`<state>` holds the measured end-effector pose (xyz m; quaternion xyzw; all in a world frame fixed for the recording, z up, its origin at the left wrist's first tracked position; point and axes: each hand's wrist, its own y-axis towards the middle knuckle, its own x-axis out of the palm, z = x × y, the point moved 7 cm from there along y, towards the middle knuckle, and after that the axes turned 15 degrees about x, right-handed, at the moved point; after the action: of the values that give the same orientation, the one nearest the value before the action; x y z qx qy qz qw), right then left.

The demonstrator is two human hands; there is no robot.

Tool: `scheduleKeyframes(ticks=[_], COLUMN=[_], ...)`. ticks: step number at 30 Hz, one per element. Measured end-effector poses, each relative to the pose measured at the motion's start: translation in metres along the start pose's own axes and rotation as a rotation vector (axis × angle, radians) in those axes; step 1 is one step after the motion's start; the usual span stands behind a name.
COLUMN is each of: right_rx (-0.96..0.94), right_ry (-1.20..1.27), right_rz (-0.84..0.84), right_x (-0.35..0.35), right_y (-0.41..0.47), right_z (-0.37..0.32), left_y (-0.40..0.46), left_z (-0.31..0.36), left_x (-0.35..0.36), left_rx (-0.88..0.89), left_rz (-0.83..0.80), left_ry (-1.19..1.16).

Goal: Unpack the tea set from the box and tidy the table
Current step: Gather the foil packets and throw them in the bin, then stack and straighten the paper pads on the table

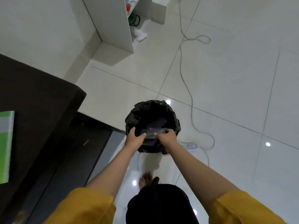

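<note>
A round waste bin point(146, 110) lined with a black bag stands on the white tiled floor in front of me. Both of my hands are over its near rim. My left hand point(135, 139) and my right hand point(166, 136) pinch a crumpled piece of clear plastic wrapping point(153, 132) between them, above the bin's opening. More clear plastic lies inside the bin. The dark table point(37, 101) is at the left, with a green and white box point(5, 147) at its edge. No tea set pieces are in view.
A white power strip point(191, 146) lies on the floor just right of the bin, its cable point(186, 78) looping away across the tiles. A white shelf unit point(126, 25) stands at the back. My bare foot point(145, 180) is below the bin.
</note>
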<state>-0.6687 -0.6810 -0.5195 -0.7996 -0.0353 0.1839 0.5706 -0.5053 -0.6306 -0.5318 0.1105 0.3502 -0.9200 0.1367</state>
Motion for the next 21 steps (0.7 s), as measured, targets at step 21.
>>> scheduleKeyframes(ticks=[21], right_rx=[-0.490], right_ry=[-0.042], right_rz=[0.002], right_x=[-0.051], right_y=[-0.342], right_z=[-0.034], left_y=[-0.290], left_z=[0.177], left_x=[-0.103], left_rx=[0.232], left_rz=[0.403], left_ry=[-0.319])
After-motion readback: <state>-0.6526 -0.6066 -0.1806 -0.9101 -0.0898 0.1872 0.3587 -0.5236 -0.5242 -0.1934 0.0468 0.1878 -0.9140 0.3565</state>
